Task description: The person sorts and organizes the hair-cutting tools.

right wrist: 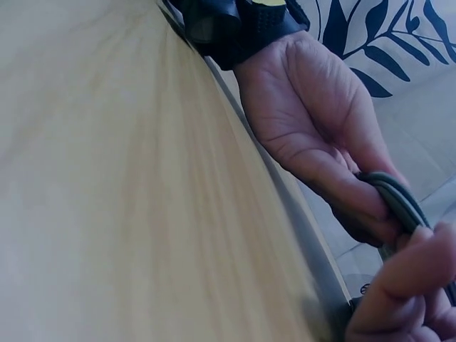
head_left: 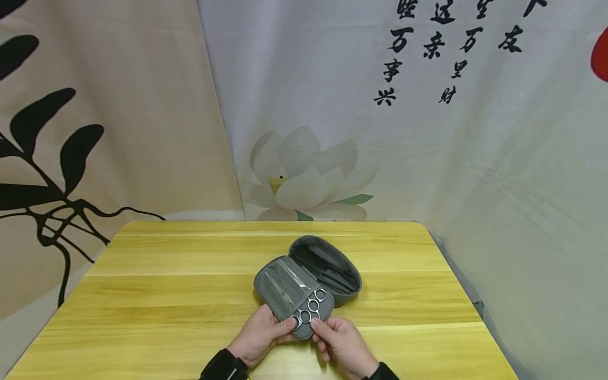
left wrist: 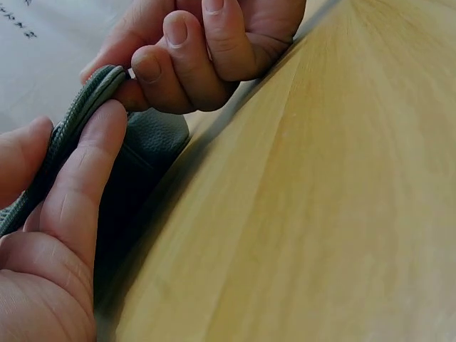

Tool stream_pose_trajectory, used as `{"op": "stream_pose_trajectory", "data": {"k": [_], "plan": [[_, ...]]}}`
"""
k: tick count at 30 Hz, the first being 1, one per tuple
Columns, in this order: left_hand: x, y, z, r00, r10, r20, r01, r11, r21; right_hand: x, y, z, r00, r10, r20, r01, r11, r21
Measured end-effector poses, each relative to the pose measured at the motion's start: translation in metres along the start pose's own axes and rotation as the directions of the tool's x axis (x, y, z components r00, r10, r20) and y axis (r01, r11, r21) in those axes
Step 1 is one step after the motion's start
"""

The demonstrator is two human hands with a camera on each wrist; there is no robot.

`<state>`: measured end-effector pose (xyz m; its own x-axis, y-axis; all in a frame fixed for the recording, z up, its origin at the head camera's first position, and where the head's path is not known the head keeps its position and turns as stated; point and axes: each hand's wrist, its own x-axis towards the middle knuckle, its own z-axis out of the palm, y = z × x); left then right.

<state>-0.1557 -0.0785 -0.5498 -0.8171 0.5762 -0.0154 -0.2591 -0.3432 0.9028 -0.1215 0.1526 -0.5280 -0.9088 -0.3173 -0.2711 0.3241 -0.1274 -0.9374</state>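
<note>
A grey zippered case [head_left: 325, 307] lies unfolded near the front middle of the table. Its flat half has a clear pocket [head_left: 286, 285], from which the metal finger rings of scissors [head_left: 313, 305] stick out. My left hand [head_left: 258, 335] grips the flat half's near edge, thumb on top beside a ring and fingers beneath. At the near corner, my right hand [head_left: 344, 343] pinches the edge, its thumb over the lowest rings. In the left wrist view, the case's rim [left wrist: 85, 107] runs between thumb and fingers of the left hand [left wrist: 60, 214].
The deep half of the case [head_left: 328, 264] stands behind, holding dark slim items [head_left: 334, 277]. Under everything is a yellow wood-grain table [head_left: 166, 295]. A printed cloth [head_left: 304, 105] with a lotus and black writing hangs behind the table's far edge.
</note>
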Motion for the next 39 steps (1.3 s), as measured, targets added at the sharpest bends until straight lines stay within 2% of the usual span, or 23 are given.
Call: {"op": "stream_pose_trajectory", "data": {"k": [4, 7, 12, 19, 29, 35, 39], "plan": [[-0.0004, 0.0007, -0.0004, 1.000, -0.014, 0.006, 0.014, 1.000, -0.003, -0.0005, 0.0001, 0.0001, 1.000, -0.005, -0.005, 0.005, 1.000, 0.000], [-0.0001, 0.0014, -0.0002, 1.000, -0.018, 0.012, 0.018, 1.000, -0.002, 0.0003, -0.0001, -0.0011, 1.000, 0.002, 0.022, -0.002, 1.000, 0.022], [0.0003, 0.0028, 0.0011, 0.999, -0.033, -0.014, 0.033, 0.999, 0.011, 0.0023, -0.0005, -0.0036, 0.997, 0.028, 0.067, -0.031, 0.999, 0.045], [0.0011, 0.0030, 0.0028, 0.998, -0.048, -0.040, 0.049, 0.999, 0.016, 0.0014, -0.0002, -0.0014, 0.999, 0.045, 0.020, -0.045, 0.999, 0.022], [0.0005, 0.0040, 0.0018, 0.997, -0.046, -0.058, 0.048, 0.998, 0.028, 0.0033, -0.0002, -0.0080, 0.987, 0.034, 0.159, -0.046, 0.997, 0.069], [-0.0012, 0.0046, 0.0045, 0.997, -0.067, -0.036, 0.067, 0.998, 0.002, 0.0022, -0.0019, -0.0061, 0.991, 0.039, 0.127, -0.047, 0.997, 0.061], [-0.0015, 0.0052, 0.0059, 0.996, -0.086, -0.021, 0.086, 0.996, -0.023, 0.0024, -0.0022, -0.0064, 0.991, 0.022, 0.132, -0.032, 0.997, 0.073]]}}
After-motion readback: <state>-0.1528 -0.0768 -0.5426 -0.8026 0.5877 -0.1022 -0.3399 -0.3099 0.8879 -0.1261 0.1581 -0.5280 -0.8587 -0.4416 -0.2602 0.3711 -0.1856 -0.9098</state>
